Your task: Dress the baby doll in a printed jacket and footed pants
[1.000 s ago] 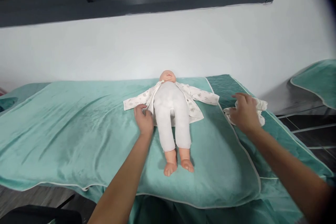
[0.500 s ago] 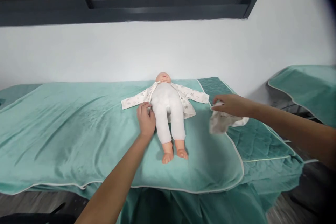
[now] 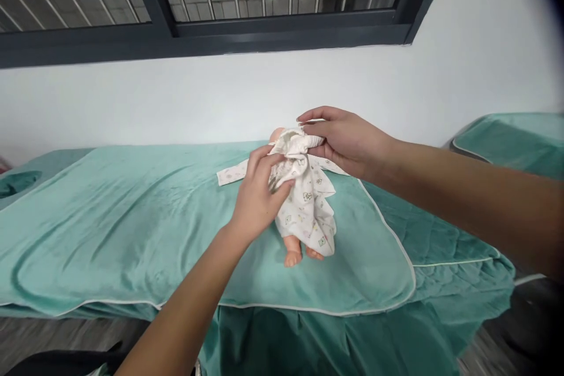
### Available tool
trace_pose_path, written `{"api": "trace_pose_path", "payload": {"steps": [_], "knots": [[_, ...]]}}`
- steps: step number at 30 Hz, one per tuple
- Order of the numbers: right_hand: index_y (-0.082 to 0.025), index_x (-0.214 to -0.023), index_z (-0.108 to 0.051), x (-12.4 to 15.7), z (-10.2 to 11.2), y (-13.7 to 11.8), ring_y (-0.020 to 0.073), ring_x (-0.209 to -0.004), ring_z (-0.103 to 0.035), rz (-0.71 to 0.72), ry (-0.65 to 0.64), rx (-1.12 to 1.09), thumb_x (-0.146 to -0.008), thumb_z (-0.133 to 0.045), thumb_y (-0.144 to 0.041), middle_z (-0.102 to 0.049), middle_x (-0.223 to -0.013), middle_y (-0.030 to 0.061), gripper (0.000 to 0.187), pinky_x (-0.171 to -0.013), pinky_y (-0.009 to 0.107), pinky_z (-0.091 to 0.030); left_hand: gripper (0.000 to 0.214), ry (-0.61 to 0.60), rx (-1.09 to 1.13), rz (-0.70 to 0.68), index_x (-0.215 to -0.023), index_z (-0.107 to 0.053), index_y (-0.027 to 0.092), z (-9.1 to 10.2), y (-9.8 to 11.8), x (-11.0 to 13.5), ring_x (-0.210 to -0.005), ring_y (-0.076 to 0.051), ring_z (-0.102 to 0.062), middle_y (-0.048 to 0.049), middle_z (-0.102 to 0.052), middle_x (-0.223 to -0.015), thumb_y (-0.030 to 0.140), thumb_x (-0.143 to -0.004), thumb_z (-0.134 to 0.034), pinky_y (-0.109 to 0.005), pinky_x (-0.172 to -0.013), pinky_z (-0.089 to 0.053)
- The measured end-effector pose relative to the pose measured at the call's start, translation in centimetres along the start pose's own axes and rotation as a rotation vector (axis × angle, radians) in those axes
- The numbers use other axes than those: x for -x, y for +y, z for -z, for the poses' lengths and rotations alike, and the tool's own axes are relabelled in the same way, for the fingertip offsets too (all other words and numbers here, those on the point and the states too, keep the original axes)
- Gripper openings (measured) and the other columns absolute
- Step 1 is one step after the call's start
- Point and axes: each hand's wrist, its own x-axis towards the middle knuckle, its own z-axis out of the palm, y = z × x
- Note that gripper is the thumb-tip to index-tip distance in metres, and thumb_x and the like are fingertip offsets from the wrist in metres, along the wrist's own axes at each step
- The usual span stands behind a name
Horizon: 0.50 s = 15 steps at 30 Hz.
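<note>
A baby doll (image 3: 292,251) lies on its back on the bed, its bare feet towards me. Its open white printed jacket (image 3: 232,173) has both sleeves spread to the sides. Above its body hangs a bunched pair of white printed baby pants (image 3: 304,205), covering most of the torso and legs and part of the head. My left hand (image 3: 259,191) grips the cloth on the left, thumb against fingers. With thumb and fingers, my right hand (image 3: 341,138) holds the ribbed edge at the upper right.
A light green blanket (image 3: 132,223) with white piping covers the bed. Darker quilted cover (image 3: 440,235) shows at the right end. Behind stands a white wall (image 3: 198,100) below a dark-framed barred window (image 3: 282,32). Another green-covered surface (image 3: 520,138) is at far right.
My right hand has brought the baby pants from the bed's right side to over the doll. My left hand has left the doll's side and taken hold of the pants. The view has shifted slightly.
</note>
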Motion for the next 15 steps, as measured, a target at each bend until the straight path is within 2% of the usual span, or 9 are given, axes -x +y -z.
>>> {"api": "trace_pose_path", "payload": {"steps": [3, 6, 9, 12, 15], "knots": [[-0.021, -0.086, -0.065, 0.7, -0.3, -0.4, 0.0171, -0.087, -0.065, 0.038, 0.021, 0.031, -0.080, -0.068, -0.018, -0.065, -0.097, 0.0044, 0.008, -0.077, 0.033, -0.060, 0.008, -0.075, -0.008, 0.090, -0.097, -0.061, 0.022, 0.6, -0.9, -0.4, -0.103, -0.017, -0.058, -0.0033, -0.060, -0.115, 0.019, -0.090, -0.057, -0.030, -0.088, -0.047], [-0.020, -0.088, -0.066, 1.4, -0.3, -0.5, 0.0165, -0.086, -0.064, 0.062, -0.042, 0.148, -0.084, -0.065, -0.025, -0.066, -0.101, 0.0048, 0.006, -0.076, 0.032, -0.059, 0.005, -0.048, 0.026, 0.143, -0.092, -0.059, 0.022, 1.1, -1.0, -0.9, -0.096, -0.015, -0.058, -0.0021, -0.061, -0.111, 0.018, -0.090, -0.056, -0.028, -0.083, -0.046], [-0.022, -0.095, -0.068, 1.8, -0.1, -0.1, 0.0197, -0.101, -0.062, 0.239, -0.153, 0.399, -0.086, -0.067, -0.036, -0.061, -0.117, 0.0059, 0.018, -0.085, 0.035, -0.057, 0.004, 0.006, 0.083, 0.146, -0.093, -0.058, 0.022, 1.7, -0.5, -1.5, -0.101, -0.016, -0.058, -0.0031, -0.062, -0.114, 0.022, -0.093, -0.053, -0.030, -0.087, -0.046], [-0.023, -0.102, -0.068, 2.0, 0.1, 0.2, 0.0224, -0.114, -0.057, 0.433, -0.236, 0.692, -0.083, -0.071, -0.040, -0.056, -0.127, 0.0062, 0.026, -0.099, 0.040, -0.051, 0.005, 0.088, 0.078, 0.092, -0.093, -0.057, 0.022, 2.2, 0.2, -2.2, -0.118, -0.019, -0.055, -0.0051, -0.059, -0.124, 0.024, -0.094, -0.052, -0.034, -0.099, -0.044], [-0.024, -0.109, -0.067, 2.9, 0.5, -1.2, 0.0245, -0.118, -0.057, 0.488, -0.205, 0.807, -0.087, -0.067, -0.043, -0.057, -0.130, 0.0074, 0.029, -0.104, 0.044, -0.046, 0.004, 0.173, 0.041, 0.088, -0.093, -0.058, 0.022, 2.4, 0.6, -2.3, -0.130, -0.021, -0.050, -0.0063, -0.056, -0.133, 0.025, -0.094, -0.054, -0.037, -0.106, -0.040]]}}
